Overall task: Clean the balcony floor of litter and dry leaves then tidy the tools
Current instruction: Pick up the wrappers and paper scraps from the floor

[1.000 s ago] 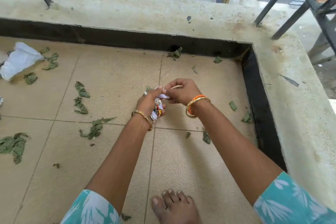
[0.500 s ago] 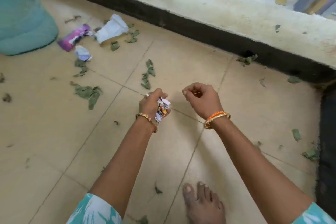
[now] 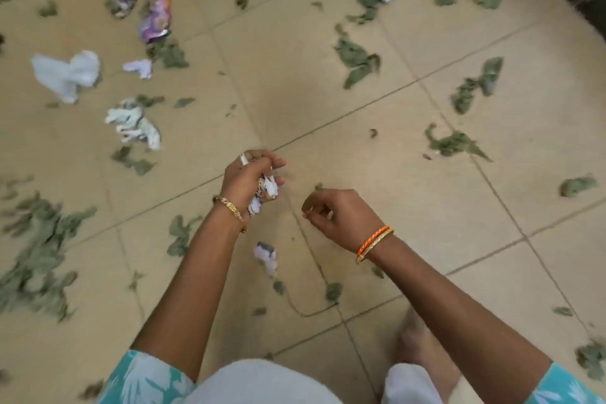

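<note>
floor (image 3: 426, 207): beige tiles | dry leaves (image 3: 355, 59) scattered | crumpled wrappers (image 3: 155, 18), paper scraps (image 3: 132, 125)

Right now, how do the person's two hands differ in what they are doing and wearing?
The left hand grips a wad of crumpled wrappers; the right hand has loosely curled fingers, and nothing shows in it. The left hand is farther from the camera, the right hand nearer. The left wrist wears one gold bracelet; the right wears an orange band beside a gold bangle. Both hover above the tiled floor.
</note>
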Tool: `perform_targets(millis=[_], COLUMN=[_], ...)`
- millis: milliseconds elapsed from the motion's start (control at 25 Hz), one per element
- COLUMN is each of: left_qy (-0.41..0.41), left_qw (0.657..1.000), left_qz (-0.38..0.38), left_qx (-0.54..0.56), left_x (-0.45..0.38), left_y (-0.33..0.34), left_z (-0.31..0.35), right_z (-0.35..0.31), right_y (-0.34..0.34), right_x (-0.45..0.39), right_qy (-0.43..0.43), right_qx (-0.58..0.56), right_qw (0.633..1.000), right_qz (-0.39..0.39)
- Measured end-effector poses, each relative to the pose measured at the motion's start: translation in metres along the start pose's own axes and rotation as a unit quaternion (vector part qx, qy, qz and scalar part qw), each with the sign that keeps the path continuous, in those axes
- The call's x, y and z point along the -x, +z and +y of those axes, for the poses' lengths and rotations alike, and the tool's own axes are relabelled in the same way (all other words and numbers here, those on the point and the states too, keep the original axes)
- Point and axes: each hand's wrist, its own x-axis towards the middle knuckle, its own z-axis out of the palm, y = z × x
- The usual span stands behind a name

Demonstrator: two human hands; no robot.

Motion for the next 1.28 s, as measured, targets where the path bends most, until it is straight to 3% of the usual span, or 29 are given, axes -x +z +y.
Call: perform_targets(millis=[200, 440, 600, 760, 920, 1080, 1280], left_qy=[0.004, -0.016, -0.053, -0.057, -0.034, -0.034, -0.041], left_qw=[0.994, 0.988, 0.979, 0.962, 0.959, 0.963, 0.908], left_qz=[0.102, 0.126, 0.081, 0.007, -0.021, 0.071, 0.269], left_qx=[0.045, 0.091, 0.180, 0.268, 0.281, 0.258, 0.320], left_x=[0.029, 0.054, 0.061, 0.064, 0.074, 0.077, 0.080], left_y=[-0.076, -0.118, -0.131, -0.137, -0.151, -0.180, -0.251], left_z=[-0.023, -0.053, -0.074, -0.074, -0.062, -0.064, -0.075], right_z=[-0.028, -0.045, -0.070, -0.100, -0.120, -0.150, -0.218], right_y=[0.058, 0.087, 0.080, 0.095, 0.116, 0.139, 0.199], right_x=[-0.011, -0.029, -0.047, -0.073, -0.084, -0.095, -0.145], right_qy=[-0.030, -0.026, 0.025, 0.072, 0.017, -0.037, -0.143], right_qx=[0.076, 0.161, -0.008, -0.186, -0.142, -0.083, -0.073], right_qw=[0.993, 0.981, 0.998, 0.979, 0.987, 0.992, 0.979], right_qz=[-0.085, -0.102, -0.064, -0.047, -0.067, -0.091, -0.125])
